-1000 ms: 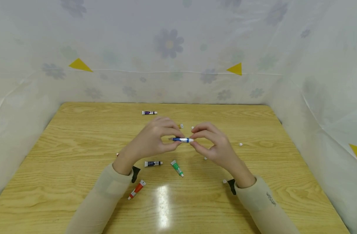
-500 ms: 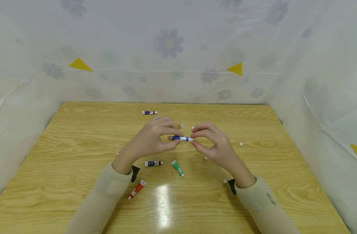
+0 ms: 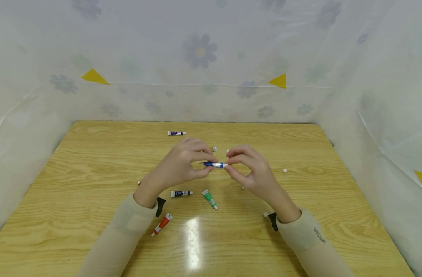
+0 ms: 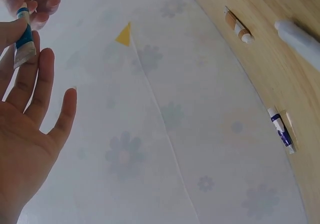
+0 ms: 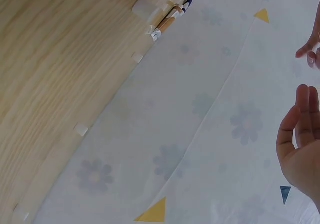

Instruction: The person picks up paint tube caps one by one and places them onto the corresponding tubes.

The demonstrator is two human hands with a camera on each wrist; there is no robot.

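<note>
Two hands hold one blue tube [image 3: 213, 164] above the middle of the desk [image 3: 76, 161]: the left hand [image 3: 178, 167] pinches its body, the right hand [image 3: 252, 171] pinches its white cap end. Several loose caps and other tubes lie around, so much work seems left

You hold a small blue paint tube [image 3: 213, 164] level above the wooden surface [image 3: 76, 161], between both hands. It is blue along the body with a white end pointing toward your right hand [image 3: 254, 173]; your left hand [image 3: 178, 167] pinches its flat crimped tail, and your right fingertips pinch the white end.
</note>
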